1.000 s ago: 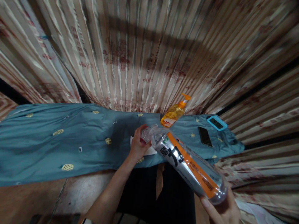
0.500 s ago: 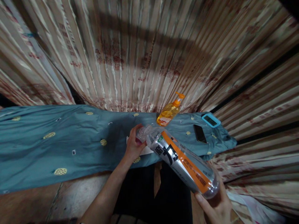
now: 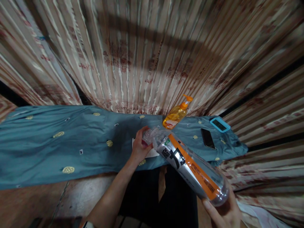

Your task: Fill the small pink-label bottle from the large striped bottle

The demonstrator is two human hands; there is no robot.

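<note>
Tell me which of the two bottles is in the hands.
The big clear bottle with the orange-striped label, tilted between left hand and right hand; the orange pump bottle stands untouched on the cloth.

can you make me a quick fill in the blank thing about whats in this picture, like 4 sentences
1. The right hand holds the base of a large clear bottle whose label has a stripe coloured ____.
2. The left hand is at the bottle's ____ end.
3. The pump bottle stands on a cloth coloured ____.
4. The dark phone lies between the pump bottle and a device with a ____ case.

Missing words: orange; neck; blue; light blue
</note>
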